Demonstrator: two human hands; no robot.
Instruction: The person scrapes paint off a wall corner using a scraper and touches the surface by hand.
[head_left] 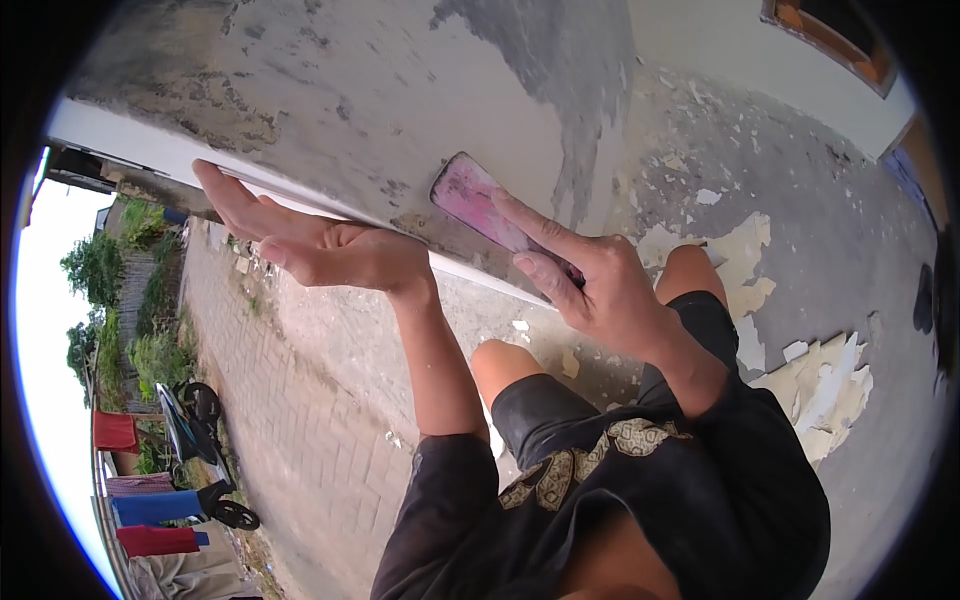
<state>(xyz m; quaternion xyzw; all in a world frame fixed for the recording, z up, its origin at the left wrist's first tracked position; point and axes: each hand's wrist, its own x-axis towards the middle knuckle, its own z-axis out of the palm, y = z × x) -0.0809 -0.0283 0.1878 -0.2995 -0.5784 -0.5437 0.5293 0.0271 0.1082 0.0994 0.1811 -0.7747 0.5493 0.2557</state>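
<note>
Block [468, 194], pink and flat with dark edges, lies against the patchy grey wall [400, 110], and I see it clamped in the right hand [600, 280], index finger stretched along its face and thumb at its near side. To its left I have the left hand [345, 255], thumb and fingers apart with nothing between them, at the white edge [470, 272] of the wall; I cannot tell whether it touches. Below the hands I make out two bare knees, black shorts [545, 415] and a black shirt [740, 470] with a patterned print. Paint flakes [820, 390] litter the grey floor [890, 420] on my right. Farther off, on my left, a motorbike [195, 430] stands by brick paving [290, 390], near hanging cloths [155, 508] and green plants [95, 268].
</note>
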